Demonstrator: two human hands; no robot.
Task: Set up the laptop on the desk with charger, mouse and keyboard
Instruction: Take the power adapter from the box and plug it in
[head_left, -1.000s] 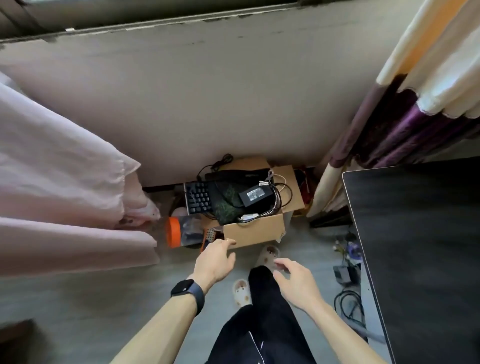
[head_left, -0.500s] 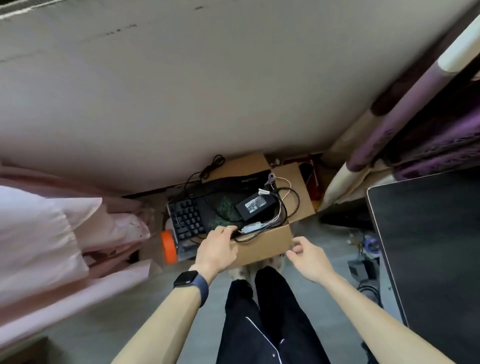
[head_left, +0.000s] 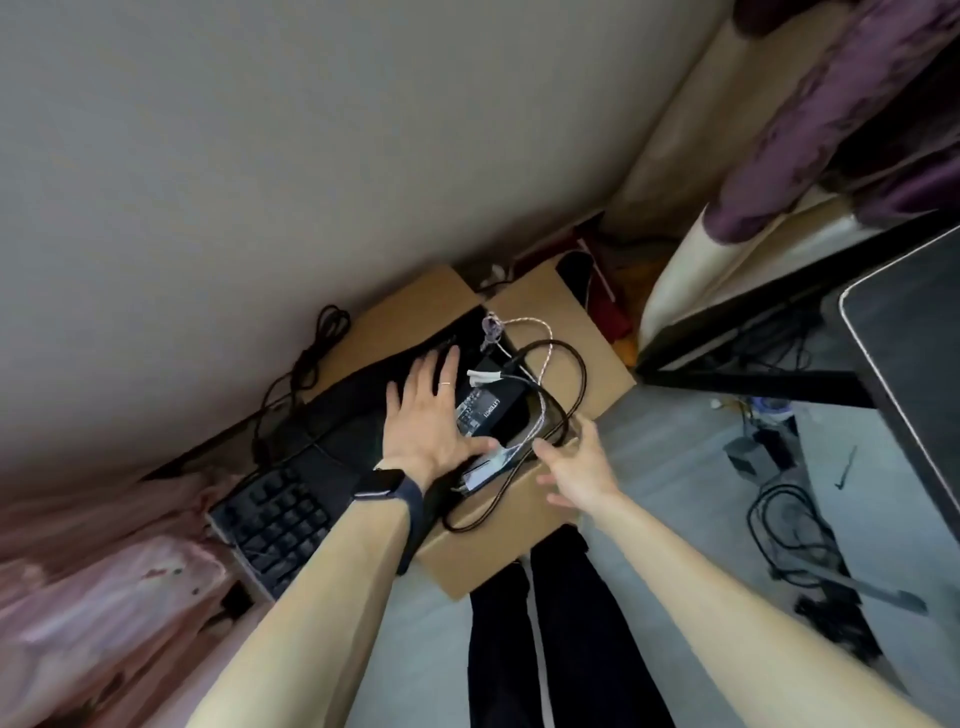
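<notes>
A black keyboard (head_left: 275, 525) juts from the left of a cardboard box (head_left: 498, 535) on the floor. The left hand (head_left: 428, 415) lies flat, fingers spread, just beside the charger (head_left: 488, 410) inside. The right hand (head_left: 576, 467), fingers loosely open, reaches the box's rim by the looped cable (head_left: 566, 395), left of the table (head_left: 914, 353).

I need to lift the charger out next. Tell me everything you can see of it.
The charger is a black, plastic-looking brick with a printed label on top, lying flat in the cardboard box. A black cable loops from its far end over the box's front edge. The left hand, spread flat, lies beside it, thumb at its near end.
</notes>
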